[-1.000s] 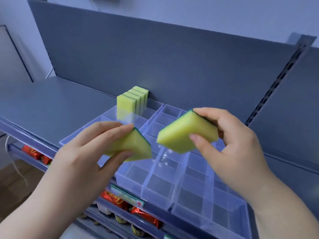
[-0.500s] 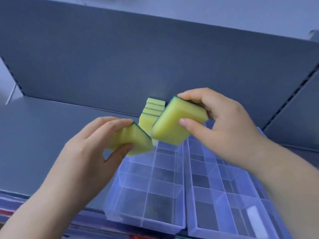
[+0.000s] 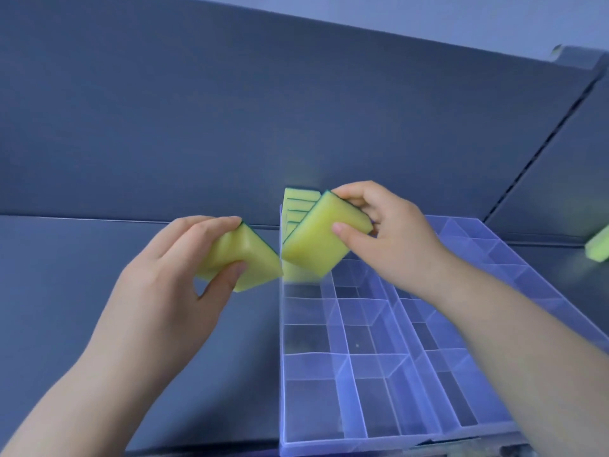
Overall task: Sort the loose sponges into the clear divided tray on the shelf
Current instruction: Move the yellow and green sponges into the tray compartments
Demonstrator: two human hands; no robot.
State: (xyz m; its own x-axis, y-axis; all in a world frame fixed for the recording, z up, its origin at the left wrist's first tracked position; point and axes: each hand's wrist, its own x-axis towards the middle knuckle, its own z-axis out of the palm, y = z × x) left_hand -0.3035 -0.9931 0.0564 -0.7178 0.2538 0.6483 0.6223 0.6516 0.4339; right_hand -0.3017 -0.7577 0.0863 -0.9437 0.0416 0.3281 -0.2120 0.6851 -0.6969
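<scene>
Two clear divided trays (image 3: 362, 437) lie side by side on the grey shelf (image 3: 99, 291). In the far left compartment several yellow sponges with green backs stand in a row (image 3: 298, 201). My left hand (image 3: 171, 285) grips a yellow-green sponge (image 3: 245, 262) just left of the tray's far corner. My right hand (image 3: 395, 239) pinches a second yellow-green sponge (image 3: 321, 239) above the far left compartments, right in front of the standing row. The two held sponges nearly touch at their corners.
Behind the trays rises the grey back panel (image 3: 263, 110). A slotted upright (image 3: 543, 133) runs down at the right. Another sponge (image 3: 598, 247) lies at the far right edge of the shelf. Most tray compartments hold nothing.
The view has shifted left and nearer to the trays. Both hands have carried their sponges toward the far end of the left tray, the right one now over the standing row.
</scene>
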